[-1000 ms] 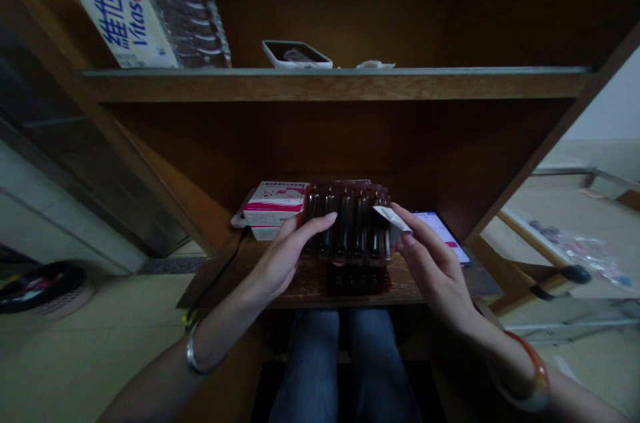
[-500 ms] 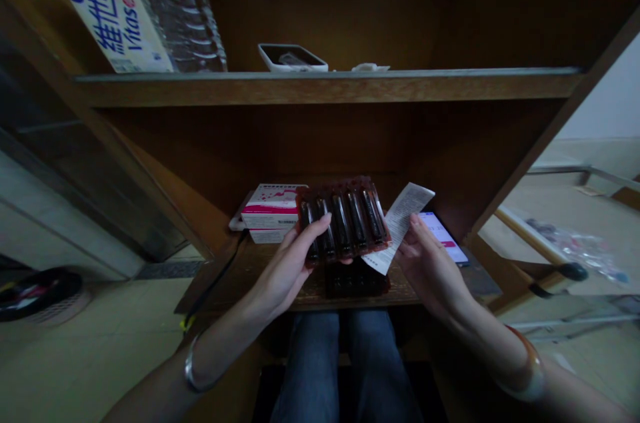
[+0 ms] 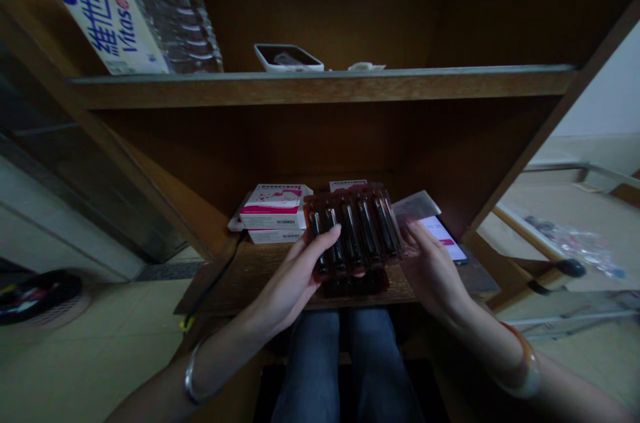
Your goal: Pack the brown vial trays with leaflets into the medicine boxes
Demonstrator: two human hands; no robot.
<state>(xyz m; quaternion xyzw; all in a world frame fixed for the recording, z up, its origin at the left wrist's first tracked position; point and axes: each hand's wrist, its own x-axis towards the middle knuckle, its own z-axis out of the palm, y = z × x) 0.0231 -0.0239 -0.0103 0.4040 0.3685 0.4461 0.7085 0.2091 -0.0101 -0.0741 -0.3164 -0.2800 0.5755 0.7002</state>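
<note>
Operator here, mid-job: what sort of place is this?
Probably a home or dorm room: a wooden shelf unit holds a Vitasoy carton and a clear plastic bottle, above a tiled floor.

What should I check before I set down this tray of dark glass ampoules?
1. Grip: ok. The left hand and right hand both hold the dark brown glass ampoule tray.
2. Ampoules intact: cannot tell, the light is too dim.
3. Landing spot: not ok. A second dark tray lies directly below on the wooden shelf.
4. Left side: cannot tell whether the tray touches the pink-and-white carton.
5. Right side: not ok. A pale sheet overlaps the lit smartphone.
</note>
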